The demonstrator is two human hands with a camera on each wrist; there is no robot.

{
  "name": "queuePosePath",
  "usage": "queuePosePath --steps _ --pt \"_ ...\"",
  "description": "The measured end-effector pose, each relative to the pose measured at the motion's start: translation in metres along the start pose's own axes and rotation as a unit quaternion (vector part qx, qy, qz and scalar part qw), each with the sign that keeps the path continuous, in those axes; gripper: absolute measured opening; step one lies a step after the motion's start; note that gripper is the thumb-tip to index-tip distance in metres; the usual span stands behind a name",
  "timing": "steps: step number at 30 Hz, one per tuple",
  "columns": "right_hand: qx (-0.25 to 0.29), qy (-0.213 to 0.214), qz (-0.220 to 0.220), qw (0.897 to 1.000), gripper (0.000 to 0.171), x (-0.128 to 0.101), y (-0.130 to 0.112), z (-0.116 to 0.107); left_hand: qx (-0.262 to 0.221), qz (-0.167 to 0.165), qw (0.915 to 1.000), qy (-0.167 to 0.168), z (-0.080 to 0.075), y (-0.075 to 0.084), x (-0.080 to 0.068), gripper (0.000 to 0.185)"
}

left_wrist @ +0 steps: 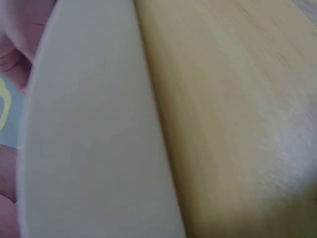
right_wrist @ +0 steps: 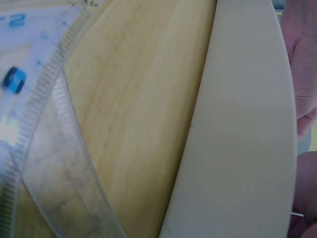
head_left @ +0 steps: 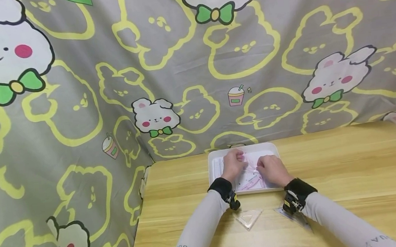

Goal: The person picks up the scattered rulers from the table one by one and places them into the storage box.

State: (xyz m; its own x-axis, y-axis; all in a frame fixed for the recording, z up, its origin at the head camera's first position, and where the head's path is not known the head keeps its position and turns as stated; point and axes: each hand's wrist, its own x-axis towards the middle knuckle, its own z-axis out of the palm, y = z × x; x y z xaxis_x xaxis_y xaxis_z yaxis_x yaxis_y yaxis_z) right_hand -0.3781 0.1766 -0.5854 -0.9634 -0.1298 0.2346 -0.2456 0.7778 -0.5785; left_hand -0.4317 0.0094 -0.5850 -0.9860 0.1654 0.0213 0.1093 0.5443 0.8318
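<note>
White tray (head_left: 211,165) sits at the wooden table's (head_left: 346,157) far edge, against the cloth backdrop (head_left: 75,91). Your left hand (head_left: 232,164) and right hand (head_left: 272,169) curl on pink strands (head_left: 250,181) inside it. Clear set squares (head_left: 248,218) lie by your wrists; bare tabletop spreads right.

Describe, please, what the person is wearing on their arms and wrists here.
Both arms wear light grey sleeves printed with dark letters near the elbow. A black wrist strap with a small black-and-yellow device sits behind the left hand and the right hand. The hands are bare.
</note>
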Motion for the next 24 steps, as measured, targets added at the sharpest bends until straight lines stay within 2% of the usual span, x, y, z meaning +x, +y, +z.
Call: queuePosePath --steps 6,9,16,21,24 --pt "-0.004 -0.005 0.000 1.000 0.011 -0.001 -0.005 0.002 0.098 0.036 0.9944 0.013 -0.001 -0.003 -0.001 0.039" --pt "-0.001 -0.010 0.003 1.000 0.009 -0.002 -0.006 0.003 0.127 0.042 0.9909 0.017 -0.002 -0.002 -0.002 0.040" --pt "-0.005 -0.016 -0.003 1.000 0.004 -0.005 -0.007 0.002 0.140 0.043 0.9889 0.025 -0.006 0.001 -0.011 0.039" --pt "-0.022 0.007 -0.023 0.999 0.006 -0.007 -0.008 0.000 0.128 0.036 0.9907 0.028 -0.013 0.007 -0.018 0.040" --pt "-0.027 0.023 -0.036 0.999 0.009 -0.009 -0.011 -0.004 0.117 0.046 0.9916 0.031 -0.021 0.011 -0.024 0.039"
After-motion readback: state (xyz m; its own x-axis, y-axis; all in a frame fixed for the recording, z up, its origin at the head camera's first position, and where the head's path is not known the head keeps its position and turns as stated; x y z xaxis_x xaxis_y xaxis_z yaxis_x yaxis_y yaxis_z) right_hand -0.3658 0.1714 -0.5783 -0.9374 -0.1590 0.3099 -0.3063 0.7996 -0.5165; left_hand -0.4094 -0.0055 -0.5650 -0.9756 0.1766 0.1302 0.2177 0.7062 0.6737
